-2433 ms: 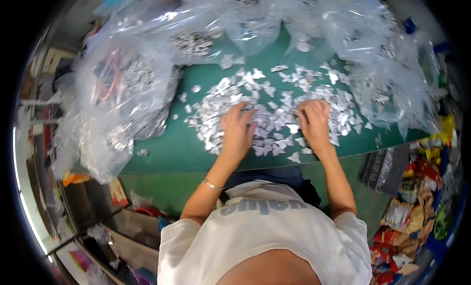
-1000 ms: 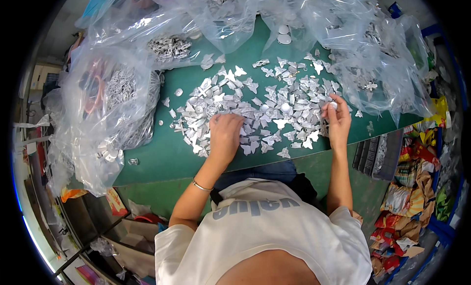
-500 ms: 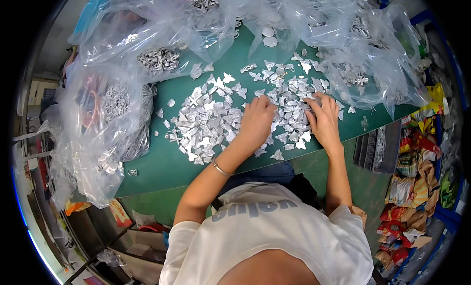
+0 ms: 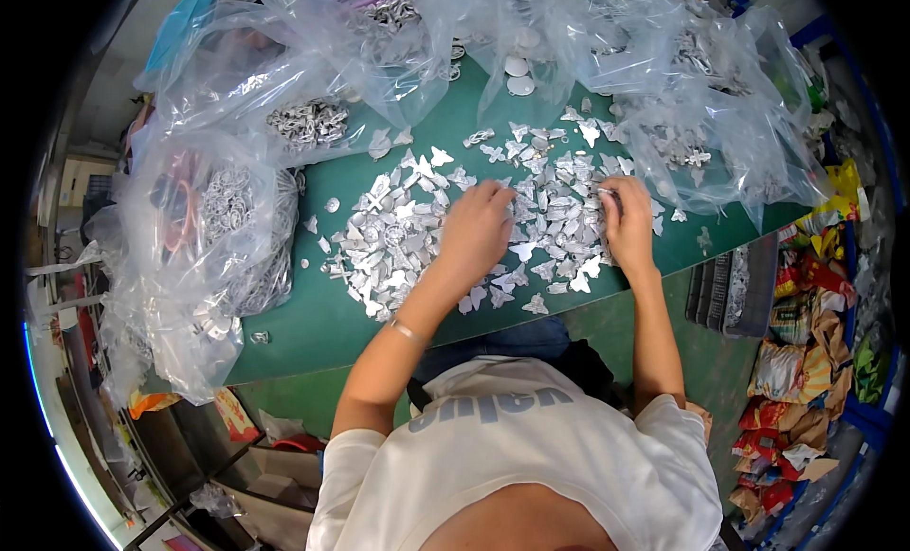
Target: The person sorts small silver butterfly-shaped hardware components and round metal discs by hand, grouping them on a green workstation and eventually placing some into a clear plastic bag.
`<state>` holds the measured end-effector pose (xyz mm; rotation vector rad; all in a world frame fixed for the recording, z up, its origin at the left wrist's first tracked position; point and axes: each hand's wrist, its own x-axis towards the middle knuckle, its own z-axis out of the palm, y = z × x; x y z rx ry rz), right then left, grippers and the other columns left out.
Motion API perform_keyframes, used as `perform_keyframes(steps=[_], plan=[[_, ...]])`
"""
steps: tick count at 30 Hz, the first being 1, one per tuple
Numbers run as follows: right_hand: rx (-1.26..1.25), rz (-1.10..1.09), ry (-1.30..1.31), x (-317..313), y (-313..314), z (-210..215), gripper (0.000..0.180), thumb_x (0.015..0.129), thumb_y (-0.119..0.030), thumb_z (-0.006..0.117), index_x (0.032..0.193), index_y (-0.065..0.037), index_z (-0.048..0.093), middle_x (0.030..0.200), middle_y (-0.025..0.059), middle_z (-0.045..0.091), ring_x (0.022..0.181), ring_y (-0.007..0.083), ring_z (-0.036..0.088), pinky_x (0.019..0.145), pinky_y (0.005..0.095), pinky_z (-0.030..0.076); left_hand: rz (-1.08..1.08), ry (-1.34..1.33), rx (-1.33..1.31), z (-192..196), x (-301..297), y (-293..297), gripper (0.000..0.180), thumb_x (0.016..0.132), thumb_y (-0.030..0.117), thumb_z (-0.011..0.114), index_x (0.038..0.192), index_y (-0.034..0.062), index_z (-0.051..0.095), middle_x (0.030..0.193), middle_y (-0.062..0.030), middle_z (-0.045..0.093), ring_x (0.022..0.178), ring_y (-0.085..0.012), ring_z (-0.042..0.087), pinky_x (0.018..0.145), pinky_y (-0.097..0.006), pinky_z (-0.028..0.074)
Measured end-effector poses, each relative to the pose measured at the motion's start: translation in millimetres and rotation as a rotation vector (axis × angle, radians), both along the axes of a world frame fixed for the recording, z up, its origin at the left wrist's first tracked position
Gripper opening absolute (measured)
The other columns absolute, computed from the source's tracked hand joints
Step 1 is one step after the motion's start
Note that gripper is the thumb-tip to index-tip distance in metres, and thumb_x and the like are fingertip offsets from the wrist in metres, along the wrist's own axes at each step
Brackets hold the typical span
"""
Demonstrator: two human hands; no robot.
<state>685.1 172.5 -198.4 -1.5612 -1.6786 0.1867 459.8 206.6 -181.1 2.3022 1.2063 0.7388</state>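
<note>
Nearest, a white T-shirt (image 4: 531,466) with grey lettering, filling the lower middle. Just beyond, a green table (image 4: 313,328) tilted across the view, its near edge bent by the lens. On the floor to the right, a heap of colourful wrappers (image 4: 806,380) and a dark ridged tray (image 4: 730,290) beside the table edge. To the left, below the table, cardboard and shelving, dim and hard to read.

Spread over the middle of the table, a loose pile of small silvery metal pieces (image 4: 398,234), many winged or butterfly-shaped, lying flat and overlapping.

Reaching up from the lower edge, the left forearm with a thin bracelet (image 4: 406,331) at the wrist; the left hand (image 4: 474,234) palm down on the pile, fingers curled loosely onto the pieces, grip not discernible from above. Further right, the right hand (image 4: 626,219) at the pile's right edge, fingers bent and pinched on something small and silvery at the fingertips, too small to name with certainty.

Farther off, clear plastic bags (image 4: 227,229) ringing the table on the left, far and right sides, several holding more silvery parts. Near the far edge, two pale round discs (image 4: 518,75) partly under plastic. Beyond the bags, glare, folds and the dark rim of the picture; contents there not readable.
</note>
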Motion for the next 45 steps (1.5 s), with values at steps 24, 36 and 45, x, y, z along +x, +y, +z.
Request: perform_keyframes(steps=[24, 36, 45], plan=[[-0.421, 0.028, 0.417, 26.4, 21.1, 12.3, 0.026, 0.077, -0.018, 0.065, 0.097, -0.005, 0.057, 0.066, 0.0059, 0.052, 0.056, 0.0184, 0.048, 0.054, 0.0294, 0.041, 0.072, 0.014, -0.137, -21.2, 84.4, 36.0, 0.024, 0.068, 0.005, 0.064, 0.09, -0.0005, 0.057, 0.09, -0.0157, 0.054, 0.085, -0.0338, 0.056, 0.072, -0.039, 0.046], [-0.369, -0.058, 0.347, 23.8, 34.2, 0.0, 0.021, 0.079, -0.022, 0.063, 0.08, -0.002, 0.056, 0.069, 0.0067, 0.055, 0.056, 0.0206, 0.052, 0.051, 0.0356, 0.04, -0.038, -1.01, -1.145, -26.4, 50.6, 53.8, 0.015, 0.078, 0.003, 0.055, 0.09, 0.0041, 0.048, 0.077, -0.006, 0.053, 0.065, -0.0119, 0.05, 0.059, -0.025, 0.044], [-0.457, 0.081, 0.684, 30.9, 33.2, 10.8, 0.021, 0.08, -0.022, 0.063, 0.079, -0.002, 0.056, 0.065, 0.0033, 0.055, 0.055, 0.0143, 0.05, 0.049, 0.0283, 0.038, -0.232, -1.53, -1.566, -33.1, 36.6, 49.4, 0.016, 0.084, 0.014, 0.054, 0.094, 0.001, 0.052, 0.07, -0.0026, 0.047, 0.058, -0.0125, 0.044, 0.054, -0.023, 0.041]])
